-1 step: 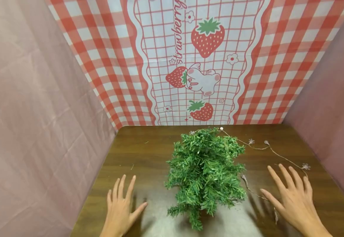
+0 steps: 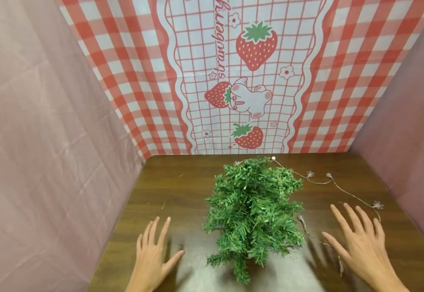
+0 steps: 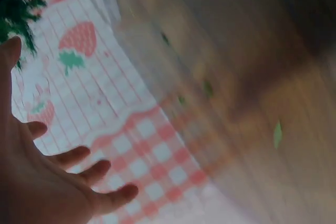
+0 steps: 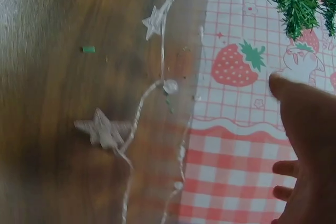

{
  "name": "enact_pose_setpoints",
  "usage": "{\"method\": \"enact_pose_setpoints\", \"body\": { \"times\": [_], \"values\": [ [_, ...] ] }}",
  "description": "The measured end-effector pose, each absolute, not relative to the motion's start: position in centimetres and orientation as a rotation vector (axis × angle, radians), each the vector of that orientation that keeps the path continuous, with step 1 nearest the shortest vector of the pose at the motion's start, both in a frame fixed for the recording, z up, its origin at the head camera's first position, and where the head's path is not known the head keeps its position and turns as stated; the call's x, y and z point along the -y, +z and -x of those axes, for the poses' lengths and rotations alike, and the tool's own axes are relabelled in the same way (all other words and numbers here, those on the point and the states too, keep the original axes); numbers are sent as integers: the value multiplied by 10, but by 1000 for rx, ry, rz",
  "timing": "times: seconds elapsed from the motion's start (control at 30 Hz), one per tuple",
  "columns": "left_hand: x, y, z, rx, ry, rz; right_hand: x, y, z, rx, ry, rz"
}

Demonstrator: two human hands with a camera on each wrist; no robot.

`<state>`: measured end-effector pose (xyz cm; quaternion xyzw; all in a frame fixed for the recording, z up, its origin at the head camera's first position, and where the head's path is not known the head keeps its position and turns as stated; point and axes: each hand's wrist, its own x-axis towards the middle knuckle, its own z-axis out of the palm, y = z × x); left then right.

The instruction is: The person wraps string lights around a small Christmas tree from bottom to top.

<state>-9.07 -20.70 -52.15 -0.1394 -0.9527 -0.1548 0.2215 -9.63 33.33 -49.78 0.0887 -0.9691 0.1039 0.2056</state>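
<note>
Tree (image 2: 254, 211) on table (image 2: 179, 186), garland (image 2: 329, 175) behind and right, cloth (image 2: 248, 81) beyond

Deep green tree (image 2: 252, 211) on a brown wood-grain counter (image 2: 172, 182). Toward the counter's right edge, a pale beige string (image 2: 354, 196) with whitish stars (image 4: 104, 129). Behind the far edge, a cloth (image 2: 139, 61) in red-and-white gingham, its white centre panel lined with a red grid and printed with green-leaved red strawberries (image 2: 256, 48). Plain pink curtains (image 2: 44, 121) flank the left and right edges.
</note>
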Motion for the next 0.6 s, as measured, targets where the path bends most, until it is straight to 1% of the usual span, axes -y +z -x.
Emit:
{"method": "enact_pose_setpoints", "body": {
  "times": [0.17,0.3,0.47,0.6],
  "values": [
    [177,-530,90,2581,-518,622,-321,-511,99,2697,359,-306],
    [146,-536,93,2598,-644,818,-306,-524,103,2692,378,-451],
    [106,-548,95,2661,-922,1056,-286,-539,108,2678,381,-608],
    [80,-557,100,2570,-944,1198,-272,-549,109,2634,426,-694]
  ]
}}
